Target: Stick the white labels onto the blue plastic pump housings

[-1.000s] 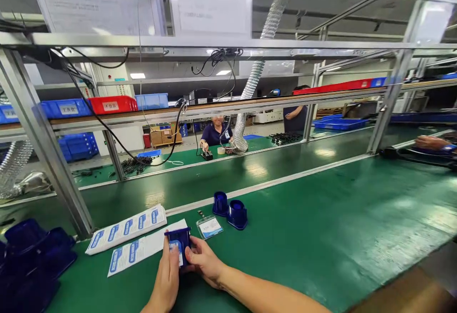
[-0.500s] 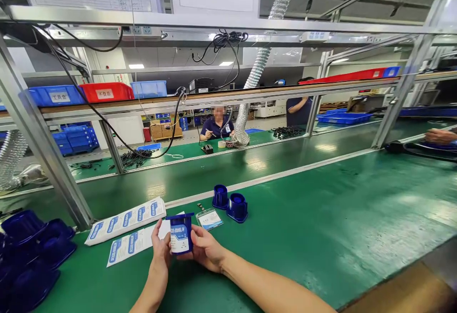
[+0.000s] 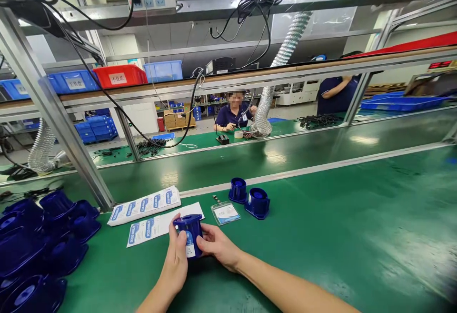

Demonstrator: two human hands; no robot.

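Observation:
A dark blue plastic housing (image 3: 195, 225) is held above the green bench between my two hands. A white and blue label (image 3: 190, 246) lies on its near side. My left hand (image 3: 177, 251) grips the housing from the left, its thumb over the label. From the right, my right hand (image 3: 218, 246) closes round it, thumb at the label's edge. Just behind is a partly used label sheet (image 3: 153, 227), and beyond it a stack of label sheets (image 3: 144, 205). Two more blue housings (image 3: 257, 203) stand upright farther back, near a clear badge holder (image 3: 226, 212).
Many blue housings (image 3: 28, 241) are heaped at the left. An aluminium post (image 3: 67, 113) rises behind them. A shelf carries a red bin (image 3: 120, 75) and blue bins (image 3: 74, 81); a black cable (image 3: 157, 142) hangs below. Across the bench sits a co-worker (image 3: 235, 113).
The housing has turned in my hands, so its top shows more and its label less. My left thumb now presses on the label. The view has shifted left and down.

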